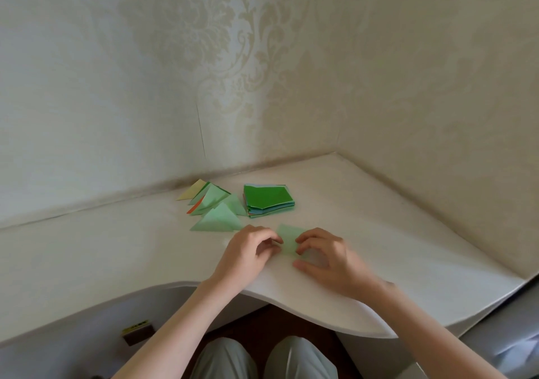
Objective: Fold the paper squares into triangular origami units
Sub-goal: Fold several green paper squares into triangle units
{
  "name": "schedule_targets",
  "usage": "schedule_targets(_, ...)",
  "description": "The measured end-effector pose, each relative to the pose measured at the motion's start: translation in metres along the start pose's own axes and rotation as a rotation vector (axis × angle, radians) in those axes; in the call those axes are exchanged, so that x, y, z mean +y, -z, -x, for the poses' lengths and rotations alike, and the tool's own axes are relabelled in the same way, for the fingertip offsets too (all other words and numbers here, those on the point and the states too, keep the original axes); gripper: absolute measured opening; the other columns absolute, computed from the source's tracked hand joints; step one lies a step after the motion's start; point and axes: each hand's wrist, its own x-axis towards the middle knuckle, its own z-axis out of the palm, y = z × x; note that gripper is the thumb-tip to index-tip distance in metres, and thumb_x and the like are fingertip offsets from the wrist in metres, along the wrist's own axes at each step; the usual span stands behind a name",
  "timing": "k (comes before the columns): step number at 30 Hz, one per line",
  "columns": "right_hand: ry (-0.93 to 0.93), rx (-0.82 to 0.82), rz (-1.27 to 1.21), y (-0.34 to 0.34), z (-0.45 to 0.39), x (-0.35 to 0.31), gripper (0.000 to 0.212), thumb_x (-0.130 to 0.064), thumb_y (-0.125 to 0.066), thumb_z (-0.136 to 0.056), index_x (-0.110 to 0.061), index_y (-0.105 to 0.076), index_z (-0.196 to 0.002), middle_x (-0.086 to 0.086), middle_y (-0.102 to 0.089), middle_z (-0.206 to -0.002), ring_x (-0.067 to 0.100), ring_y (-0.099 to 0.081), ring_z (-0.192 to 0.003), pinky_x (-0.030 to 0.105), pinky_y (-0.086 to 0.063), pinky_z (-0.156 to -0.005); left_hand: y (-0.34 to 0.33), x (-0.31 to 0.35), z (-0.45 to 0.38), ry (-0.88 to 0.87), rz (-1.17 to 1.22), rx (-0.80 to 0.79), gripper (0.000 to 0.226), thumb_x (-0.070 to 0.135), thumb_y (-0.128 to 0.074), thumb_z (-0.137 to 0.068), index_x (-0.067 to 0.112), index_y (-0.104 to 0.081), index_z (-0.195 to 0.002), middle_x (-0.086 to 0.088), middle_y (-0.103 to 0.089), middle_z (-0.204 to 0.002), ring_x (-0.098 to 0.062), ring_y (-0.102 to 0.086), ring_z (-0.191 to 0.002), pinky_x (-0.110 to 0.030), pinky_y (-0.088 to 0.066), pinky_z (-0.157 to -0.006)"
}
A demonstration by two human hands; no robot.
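Observation:
A pale green paper square [288, 240] lies on the white table [379, 232] between my hands. My left hand [250, 250] pinches its left edge with curled fingers. My right hand [323, 257] pinches its right edge, the thumb lying on the table below it. Much of the paper is hidden under my fingers. Behind it stands a stack of paper squares [268, 200] with a dark green sheet on top. To the left of the stack lies a pile of folded triangular units [214, 206], mostly pale green, with one yellow and an orange edge showing.
The table sits in a corner, with wallpapered walls [262, 72] close behind and to the right. Its curved front edge [291, 305] runs just under my wrists. My knees [262, 358] show below. A small dark box [138, 333] lies low at the left.

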Motion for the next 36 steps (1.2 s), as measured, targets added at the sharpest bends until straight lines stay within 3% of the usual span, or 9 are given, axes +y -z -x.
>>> schedule_targets(3,-0.055,0.122,0.042,-0.010,-0.003,-0.003,0.021,-0.038,-0.066,-0.081,-0.018,-0.070,-0.081,-0.006,-0.061,-0.099,0.010,-0.059,-0.090,0.028,-0.048,-0.084,-0.001,0.001,-0.001,0.119,0.057,0.022,0.018,0.021,-0.071,-0.083,0.027,-0.069,-0.100,0.013,-0.064,-0.083,0.000,-0.058,-0.082,-0.009,-0.040,-0.073)
schedule_targets(8,-0.130,0.213,0.093,-0.023,-0.013,-0.005,0.020,-0.032,-0.070,-0.079,-0.015,-0.062,-0.071,-0.001,-0.060,-0.087,0.020,-0.058,-0.080,0.035,-0.049,-0.075,-0.007,0.004,-0.006,0.139,0.037,0.093,0.027,0.026,-0.076,-0.078,0.023,-0.066,-0.103,0.017,-0.056,-0.073,-0.008,-0.056,-0.076,-0.021,-0.043,-0.072)
schedule_targets(13,-0.149,0.244,0.020,-0.022,-0.016,-0.005,0.033,-0.046,-0.064,-0.076,-0.013,-0.063,-0.075,-0.004,-0.055,-0.081,0.013,-0.054,-0.072,0.018,-0.040,-0.068,-0.015,0.006,-0.009,0.115,-0.016,0.149,0.033,0.033,-0.081,-0.072,0.023,-0.067,-0.100,0.019,-0.051,-0.066,-0.011,-0.053,-0.074,-0.033,-0.046,-0.075)
schedule_targets(16,-0.188,0.220,-0.015,-0.022,-0.017,-0.003,0.027,-0.033,-0.077,-0.074,-0.012,-0.067,-0.088,-0.004,-0.056,-0.087,0.011,-0.054,-0.080,0.012,-0.038,-0.073,-0.017,0.004,-0.010,0.132,-0.022,0.138,0.034,0.034,-0.081,-0.071,0.025,-0.065,-0.101,0.017,-0.053,-0.067,-0.012,-0.053,-0.077,-0.034,-0.045,-0.076)
schedule_targets(20,-0.266,0.154,-0.082,-0.016,-0.022,-0.003,0.028,-0.019,-0.079,-0.072,-0.013,-0.068,-0.097,-0.003,-0.057,-0.091,0.010,-0.052,-0.083,-0.001,-0.033,-0.072,-0.014,0.000,-0.013,0.192,0.031,0.093,0.034,0.029,-0.081,-0.072,0.026,-0.064,-0.101,0.015,-0.058,-0.074,-0.008,-0.054,-0.079,-0.022,-0.041,-0.073)
schedule_targets(25,-0.327,0.063,-0.127,-0.004,-0.022,0.000,0.026,-0.015,-0.077,-0.073,-0.020,-0.068,-0.098,-0.006,-0.060,-0.092,0.000,-0.052,-0.080,0.000,-0.034,-0.070,-0.008,0.000,-0.013,0.251,0.098,0.055,0.023,0.014,-0.079,-0.074,0.023,-0.067,-0.091,0.012,-0.064,-0.078,0.006,-0.055,-0.077,-0.003,-0.035,-0.070)
schedule_targets(31,-0.335,0.076,-0.150,-0.005,-0.021,-0.003,0.026,-0.014,-0.077,-0.073,-0.019,-0.069,-0.098,-0.008,-0.058,-0.089,-0.003,-0.051,-0.079,-0.001,-0.033,-0.067,-0.014,0.014,-0.006,0.161,-0.028,0.067,0.026,0.002,-0.064,-0.083,0.021,-0.069,-0.100,0.010,-0.066,-0.098,-0.002,-0.056,-0.085,-0.012,-0.045,-0.078)
schedule_targets(33,-0.335,0.085,-0.141,-0.006,-0.021,-0.004,0.026,-0.015,-0.077,-0.074,-0.018,-0.069,-0.098,-0.007,-0.059,-0.090,0.005,-0.053,-0.082,-0.001,-0.034,-0.068,-0.020,0.021,-0.003,0.117,-0.056,0.050,0.026,0.007,-0.062,-0.085,0.021,-0.066,-0.107,0.009,-0.066,-0.103,-0.008,-0.058,-0.091,-0.022,-0.048,-0.083)
schedule_targets(36,-0.297,0.107,-0.107,-0.009,-0.018,-0.006,0.027,-0.018,-0.076,-0.076,-0.015,-0.068,-0.101,-0.005,-0.059,-0.092,0.009,-0.054,-0.086,-0.001,-0.034,-0.071,-0.028,0.024,0.000,0.087,-0.115,0.045,0.028,0.016,-0.061,-0.087,0.018,-0.062,-0.115,0.004,-0.064,-0.106,-0.015,-0.053,-0.100,-0.021,-0.041,-0.083)
